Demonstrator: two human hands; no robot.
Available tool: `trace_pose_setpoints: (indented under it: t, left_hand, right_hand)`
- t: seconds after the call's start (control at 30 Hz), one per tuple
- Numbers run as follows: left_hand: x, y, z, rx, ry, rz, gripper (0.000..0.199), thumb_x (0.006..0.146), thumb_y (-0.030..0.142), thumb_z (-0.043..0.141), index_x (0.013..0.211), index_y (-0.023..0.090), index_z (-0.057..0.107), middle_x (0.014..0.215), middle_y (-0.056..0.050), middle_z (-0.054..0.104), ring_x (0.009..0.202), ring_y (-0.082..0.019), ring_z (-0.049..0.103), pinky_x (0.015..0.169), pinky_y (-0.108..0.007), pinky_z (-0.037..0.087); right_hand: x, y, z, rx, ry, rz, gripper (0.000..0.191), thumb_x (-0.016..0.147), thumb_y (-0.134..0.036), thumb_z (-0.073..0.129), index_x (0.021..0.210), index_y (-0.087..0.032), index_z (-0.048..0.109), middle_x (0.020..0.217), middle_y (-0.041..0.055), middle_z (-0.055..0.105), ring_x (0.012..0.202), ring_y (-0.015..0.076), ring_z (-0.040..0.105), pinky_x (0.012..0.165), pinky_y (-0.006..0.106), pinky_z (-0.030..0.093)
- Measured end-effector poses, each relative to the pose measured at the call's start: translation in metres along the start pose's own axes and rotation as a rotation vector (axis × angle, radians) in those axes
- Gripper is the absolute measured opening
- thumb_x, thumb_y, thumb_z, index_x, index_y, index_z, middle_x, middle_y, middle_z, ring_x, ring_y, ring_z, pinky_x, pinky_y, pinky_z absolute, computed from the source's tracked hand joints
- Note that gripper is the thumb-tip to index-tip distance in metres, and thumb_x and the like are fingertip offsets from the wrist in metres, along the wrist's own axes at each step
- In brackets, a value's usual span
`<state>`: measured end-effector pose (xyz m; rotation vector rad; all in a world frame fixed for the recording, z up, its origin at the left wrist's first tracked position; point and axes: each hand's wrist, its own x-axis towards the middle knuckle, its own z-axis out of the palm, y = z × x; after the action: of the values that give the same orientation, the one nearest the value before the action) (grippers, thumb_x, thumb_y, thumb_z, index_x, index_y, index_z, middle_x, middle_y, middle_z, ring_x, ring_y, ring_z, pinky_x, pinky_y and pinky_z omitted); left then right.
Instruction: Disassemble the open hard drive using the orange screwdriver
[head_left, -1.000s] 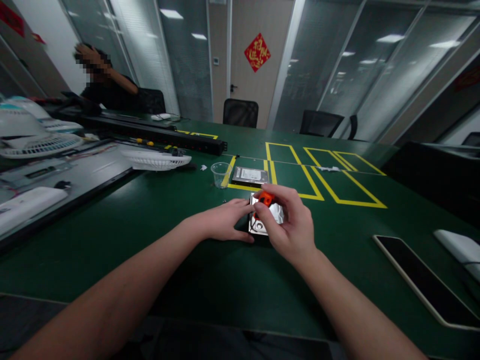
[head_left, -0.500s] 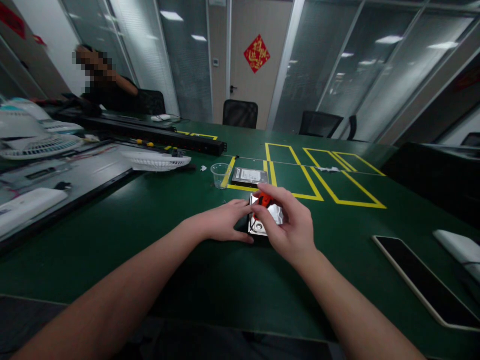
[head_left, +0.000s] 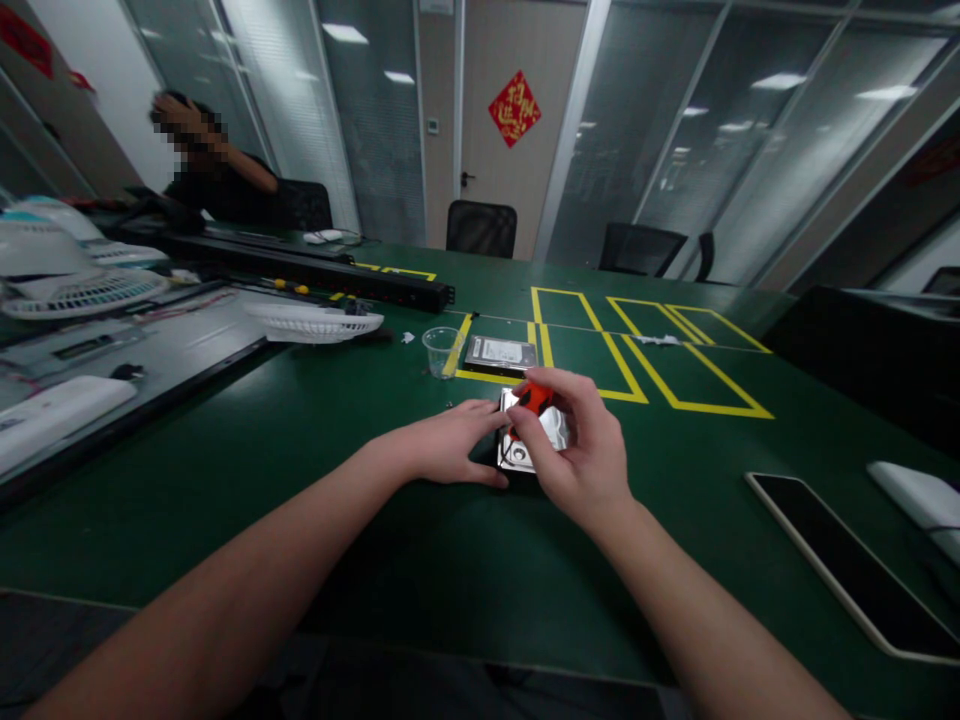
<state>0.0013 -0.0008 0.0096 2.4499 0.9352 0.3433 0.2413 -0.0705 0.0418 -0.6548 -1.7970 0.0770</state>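
Observation:
A shiny silver hard drive [head_left: 519, 458] lies on the green table in front of me. My left hand [head_left: 450, 445] grips its left side, thumb at the near corner and fingers at the far one. Between the thumb and fingers of my right hand [head_left: 589, 445] is a screwdriver with an orange and black handle [head_left: 537, 397]. Its thin shaft slants down to the left over the drive's top; I cannot make out exactly where the tip sits. Part of the drive is covered by my right hand.
Beyond the drive are a clear plastic cup [head_left: 441, 354] and a second, labelled hard drive [head_left: 501, 353] inside yellow tape. A tablet-like device [head_left: 847, 560] lies at right. White fan parts [head_left: 315, 322] and a metal panel [head_left: 187, 335] occupy the left. A person [head_left: 225, 180] sits at the far left.
The screwdriver handle has turned and tilted slightly in my right hand, whose fingers have shifted a little. My left hand and the hard drive stay in place.

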Motion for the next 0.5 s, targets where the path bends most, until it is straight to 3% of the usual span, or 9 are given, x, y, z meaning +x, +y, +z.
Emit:
trace_pose_setpoints:
  t: [0.17,0.37,0.5]
  left_hand:
    - [0.0003,-0.0010,-0.0005,-0.003,-0.008,0.014,0.092,0.099,0.067,0.106,0.177,0.030,0.074,0.189,-0.019,0.068,0.181,-0.052,0.060,0.147,-0.065,0.055]
    - [0.0012,-0.0041,0.0021,0.014,-0.004,0.042,0.103,0.104,0.067,0.102,0.189,0.025,0.062,0.194,-0.023,0.066,0.184,-0.052,0.057,0.153,-0.069,0.047]
    - [0.0016,-0.0033,0.0017,0.019,-0.002,0.037,0.098,0.102,0.068,0.103,0.184,0.026,0.067,0.188,-0.022,0.070,0.182,-0.052,0.059,0.150,-0.067,0.052]
  right_hand:
    - [0.0013,-0.0004,0.0003,0.022,-0.012,-0.031,0.036,0.120,-0.028,0.086,0.156,-0.031,0.084,0.135,0.0100,0.095,0.114,0.0297,0.093,0.105,0.050,0.082]
    - [-0.0004,-0.0039,-0.0005,0.050,-0.066,-0.016,0.058,0.125,-0.021,0.068,0.181,-0.033,0.072,0.160,0.0146,0.091,0.133,0.0322,0.094,0.114,0.054,0.083]
    - [-0.0017,-0.0004,0.0010,0.029,-0.020,-0.020,0.048,0.122,-0.021,0.075,0.168,-0.031,0.077,0.152,0.0147,0.092,0.134,0.0336,0.094,0.116,0.056,0.083]
